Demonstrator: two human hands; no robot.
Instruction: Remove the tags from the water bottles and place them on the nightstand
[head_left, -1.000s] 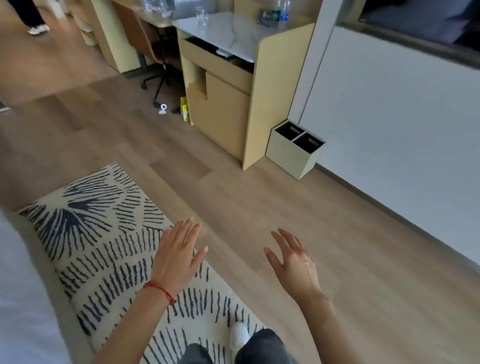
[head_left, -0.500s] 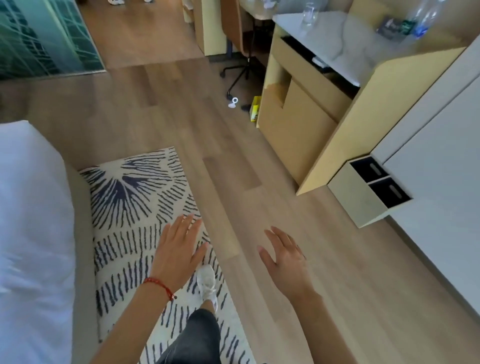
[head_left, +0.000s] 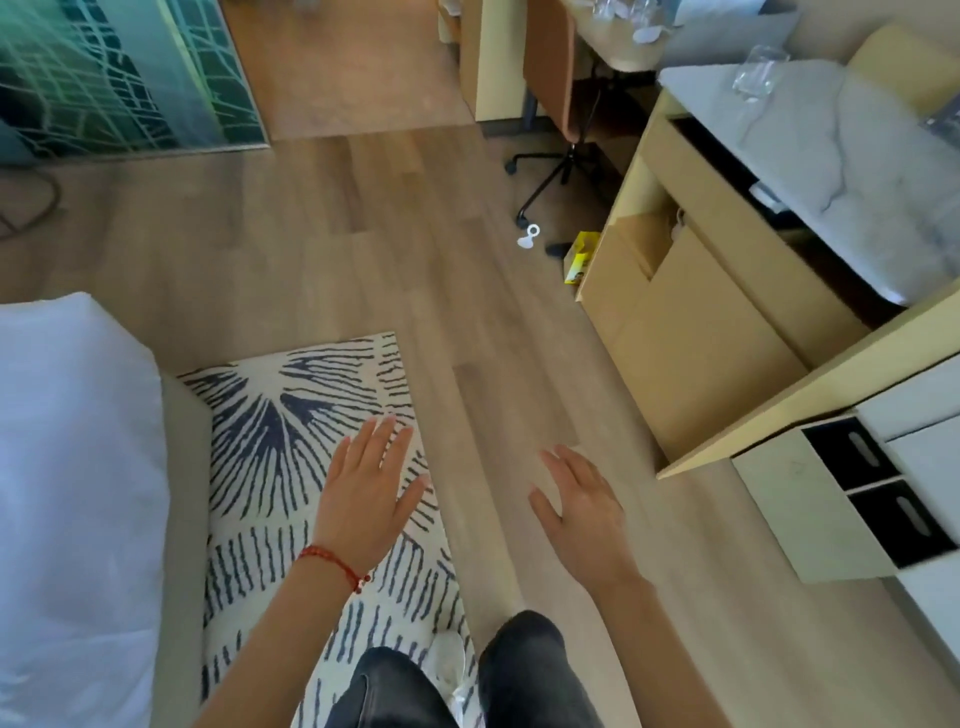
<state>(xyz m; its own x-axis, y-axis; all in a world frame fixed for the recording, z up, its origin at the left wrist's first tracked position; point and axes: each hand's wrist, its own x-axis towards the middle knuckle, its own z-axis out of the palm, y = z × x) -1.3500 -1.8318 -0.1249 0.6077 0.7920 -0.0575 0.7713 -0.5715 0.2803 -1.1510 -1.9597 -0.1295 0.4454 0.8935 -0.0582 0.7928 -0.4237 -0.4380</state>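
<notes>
Since no bottle was within reach, the left hand (head_left: 366, 493) and right hand (head_left: 582, 512) hung flat-fingered and unladen, the marble-topped wooden cabinet (head_left: 810, 171) ahead-right.

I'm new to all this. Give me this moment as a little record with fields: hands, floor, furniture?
left hand: open, holds nothing, over the patterned rug
right hand: open, holds nothing, over the wood floor
on the floor: small white tag-like item, yellow box
right side: cabinet with marble top
left side: white bedding
</notes>
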